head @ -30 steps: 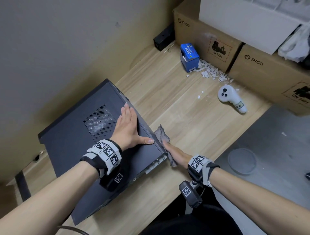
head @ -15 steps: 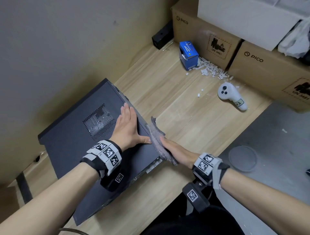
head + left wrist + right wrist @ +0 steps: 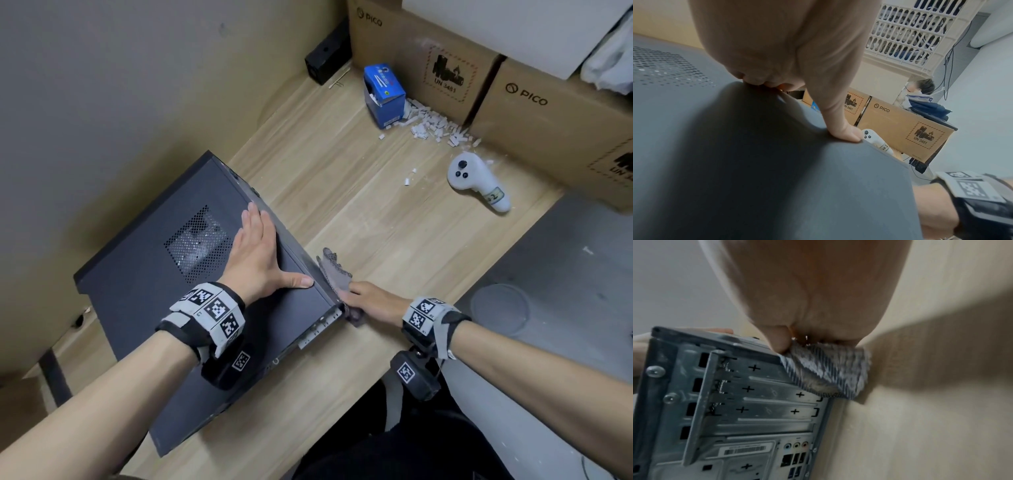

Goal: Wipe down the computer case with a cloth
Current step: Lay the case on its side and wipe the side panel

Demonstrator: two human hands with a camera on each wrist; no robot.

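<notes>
Computer case (image 3: pixel 144 294): dark grey sheet-metal tower, matte, boxy, one panel with a perforated vent grille (image 3: pixel 197 241); stands tilted on a pale wood-grain desk (image 3: pixel 359 212), near the wall, bare-steel rear panel with slot covers and ports facing the person. Left hand (image 3: pixel 255 255): fingers straight, thumb spread, palm flat on the upper panel, judged to brace the case against the wiping pressure. Right hand (image 3: pixel 371 301): presses a cloth (image 3: pixel 334 272) against the case's right side by the rear corner; thumb pins the fabric at the edge, the other fingers hidden behind the cloth. Cloth: grey-and-white woven check, soft, crumpled, loose end sticking up. Also on the desk, well apart: white handheld controller (image 3: pixel 478 180), small blue box (image 3: pixel 383 90), scattered white scraps (image 3: pixel 433 128), cardboard cartons (image 3: pixel 555 113).
</notes>
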